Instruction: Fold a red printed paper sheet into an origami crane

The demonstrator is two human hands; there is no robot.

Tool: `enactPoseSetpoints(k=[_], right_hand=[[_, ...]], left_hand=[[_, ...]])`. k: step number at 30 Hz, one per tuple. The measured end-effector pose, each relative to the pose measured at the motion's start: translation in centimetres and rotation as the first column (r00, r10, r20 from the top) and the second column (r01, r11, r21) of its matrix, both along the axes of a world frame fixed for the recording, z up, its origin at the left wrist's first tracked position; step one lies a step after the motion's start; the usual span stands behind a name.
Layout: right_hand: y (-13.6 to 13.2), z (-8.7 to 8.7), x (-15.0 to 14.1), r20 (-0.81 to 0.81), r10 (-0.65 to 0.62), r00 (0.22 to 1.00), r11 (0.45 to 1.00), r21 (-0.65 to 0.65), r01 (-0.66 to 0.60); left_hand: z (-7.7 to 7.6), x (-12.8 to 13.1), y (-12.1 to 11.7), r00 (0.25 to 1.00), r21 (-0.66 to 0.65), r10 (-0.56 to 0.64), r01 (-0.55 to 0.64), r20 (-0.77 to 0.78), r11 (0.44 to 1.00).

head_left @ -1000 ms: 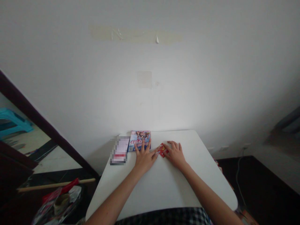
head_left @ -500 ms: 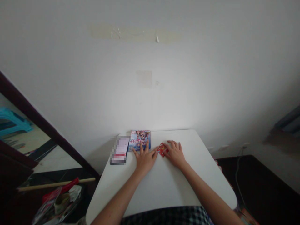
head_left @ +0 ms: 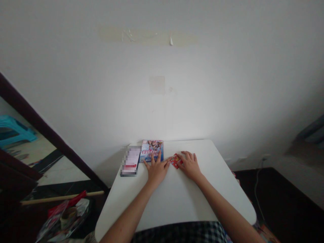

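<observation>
A small red printed paper card (head_left: 175, 162) lies tilted on the white table (head_left: 174, 202). My right hand (head_left: 190, 165) grips its right side between thumb and index finger, while the other fingers stretch out over the tabletop. From the left, my left hand (head_left: 157, 170) reaches the card's left corner with thumb and index finger. Its remaining fingers are spread, two of them resting on the lower part of a blue and pink flat item (head_left: 151, 147) with printed figures, perhaps a booklet. The right fingers cover part of the card.
Left of the printed item lies a phone (head_left: 131, 160), its screen partly pixelated. A wall (head_left: 177, 114) rises behind the table. On the floor at left are a wooden stick (head_left: 63, 197) and a plastic bag (head_left: 81, 209); a cable (head_left: 256, 185) hangs at right.
The whole view has shifted very slightly. Both hands and the red card keep practically the same positions.
</observation>
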State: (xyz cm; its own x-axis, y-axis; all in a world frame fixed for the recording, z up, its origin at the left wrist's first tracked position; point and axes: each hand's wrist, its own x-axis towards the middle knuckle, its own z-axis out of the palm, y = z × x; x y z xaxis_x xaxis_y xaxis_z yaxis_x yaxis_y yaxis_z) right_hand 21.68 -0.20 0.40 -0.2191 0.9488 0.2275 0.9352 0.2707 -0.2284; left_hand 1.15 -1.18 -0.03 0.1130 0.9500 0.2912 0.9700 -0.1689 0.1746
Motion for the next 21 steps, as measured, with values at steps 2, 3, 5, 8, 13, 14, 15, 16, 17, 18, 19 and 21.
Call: enactPoseSetpoints(k=[2,3,5,8,13,14,15,16,17,18,19,21], right_hand=[[0.03,-0.08,-0.01,-0.005,0.000,1.000,1.000,0.001,0.000],[0.06,-0.14,-0.02,-0.006,-0.002,1.000,1.000,0.002,0.002],[0.10,-0.25,0.00,-0.007,-0.002,1.000,1.000,0.006,0.002],[0.13,-0.34,0.04,-0.002,-0.001,1.000,1.000,0.012,0.001],[0.07,-0.31,0.11,0.004,-0.003,1.000,1.000,0.016,0.003],[0.06,-0.31,0.12,0.002,-0.001,1.000,1.000,0.015,0.001],[0.05,-0.31,0.12,-0.002,-0.001,1.000,1.000,0.014,0.001],[0.05,-0.32,0.13,-0.006,0.002,1.000,1.000,0.012,-0.002],[0.05,-0.33,0.14,-0.009,0.003,1.000,1.000,0.011,-0.003],[0.05,-0.35,0.16,-0.012,0.004,1.000,1.000,0.008,-0.004],[0.05,-0.37,0.18,-0.014,0.005,1.000,1.000,0.006,-0.005],[0.07,-0.43,0.21,-0.015,0.005,1.000,1.000,0.005,-0.005]], left_hand=[[0.15,-0.18,0.19,1.000,-0.009,-0.019,0.019,0.012,1.000],[0.24,-0.24,0.24,1.000,-0.013,-0.027,0.027,0.012,1.000],[0.42,-0.26,0.20,0.999,-0.024,-0.035,0.035,0.006,0.999],[0.63,-0.10,0.00,1.000,-0.036,-0.030,0.030,-0.006,0.999],[0.74,0.01,0.01,1.000,-0.075,-0.014,0.014,0.002,0.997],[0.72,-0.01,0.06,1.000,-0.085,-0.014,0.014,0.008,0.996],[0.68,-0.04,0.11,1.000,-0.090,-0.016,0.017,0.013,0.996],[0.64,-0.05,0.15,1.000,-0.091,-0.019,0.021,0.017,0.996],[0.61,-0.06,0.16,1.000,-0.088,-0.022,0.024,0.019,0.996],[0.60,-0.05,0.15,0.999,-0.084,-0.025,0.027,0.019,0.996],[0.60,-0.03,0.11,0.999,-0.080,-0.028,0.030,0.018,0.996],[0.66,-0.02,-0.06,0.999,-0.072,-0.030,0.031,0.015,0.997]])
